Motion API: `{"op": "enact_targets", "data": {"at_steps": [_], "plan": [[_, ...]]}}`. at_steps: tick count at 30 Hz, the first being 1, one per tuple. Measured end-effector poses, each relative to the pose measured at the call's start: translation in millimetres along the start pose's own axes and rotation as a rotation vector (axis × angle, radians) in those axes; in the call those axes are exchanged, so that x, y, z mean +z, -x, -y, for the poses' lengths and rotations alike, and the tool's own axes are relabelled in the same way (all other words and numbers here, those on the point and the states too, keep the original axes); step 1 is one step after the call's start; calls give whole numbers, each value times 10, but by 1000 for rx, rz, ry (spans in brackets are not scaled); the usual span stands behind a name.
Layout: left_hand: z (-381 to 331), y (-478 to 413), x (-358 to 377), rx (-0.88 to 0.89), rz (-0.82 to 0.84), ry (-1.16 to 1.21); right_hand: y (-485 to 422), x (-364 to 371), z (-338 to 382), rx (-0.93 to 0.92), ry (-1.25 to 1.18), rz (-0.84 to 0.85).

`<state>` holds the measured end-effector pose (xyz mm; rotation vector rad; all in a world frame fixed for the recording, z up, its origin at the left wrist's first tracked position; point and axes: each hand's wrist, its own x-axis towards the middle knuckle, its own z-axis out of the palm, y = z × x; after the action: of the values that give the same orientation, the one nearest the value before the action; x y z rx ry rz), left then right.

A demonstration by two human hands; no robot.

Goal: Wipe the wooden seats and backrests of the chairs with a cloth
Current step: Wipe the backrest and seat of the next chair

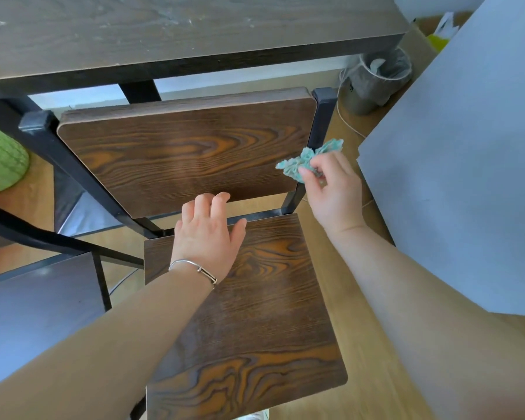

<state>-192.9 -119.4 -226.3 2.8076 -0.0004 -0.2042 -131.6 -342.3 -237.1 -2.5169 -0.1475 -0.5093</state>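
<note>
- The right grip [331, 189], a bare hand, pinches a bunched teal cloth [309, 159] between thumb and fingers.
- The cloth sits at the right edge of the wooden backrest [179, 153], low down and just beside the black frame post [323, 116]. Whether it presses on the wood or hangs just off it I cannot tell.
- The left grip [208, 234] holds nothing. Its fingers are loosely spread above the rear of the seat [255, 313], and the tips reach the backrest's lower edge.
- The backrest looks like the step in hand, with the cloth at one end of a pass across it.
- The wood shows no damp streak or dust line, so I cannot read from its surface how much is already wiped.
- The seat likely remains to be done, since the cloth is well apart from it.
- A second dark seat [37, 313] shows at lower left, so at least one more chair probably remains.
- The chair stands tucked against the worktop [164, 31].
</note>
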Motion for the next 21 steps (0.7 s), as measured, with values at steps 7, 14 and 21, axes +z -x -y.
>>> {"op": "enact_targets", "data": {"at_steps": [7, 14, 21], "plan": [[-2, 9, -5, 4, 4, 1, 46, -25, -45, 58, 9, 140], [79, 25, -2, 21, 30, -5, -594, -568, 304, -74, -79, -240], [215, 58, 156, 41, 73, 19, 121, 86, -145, 78, -58, 39]]}}
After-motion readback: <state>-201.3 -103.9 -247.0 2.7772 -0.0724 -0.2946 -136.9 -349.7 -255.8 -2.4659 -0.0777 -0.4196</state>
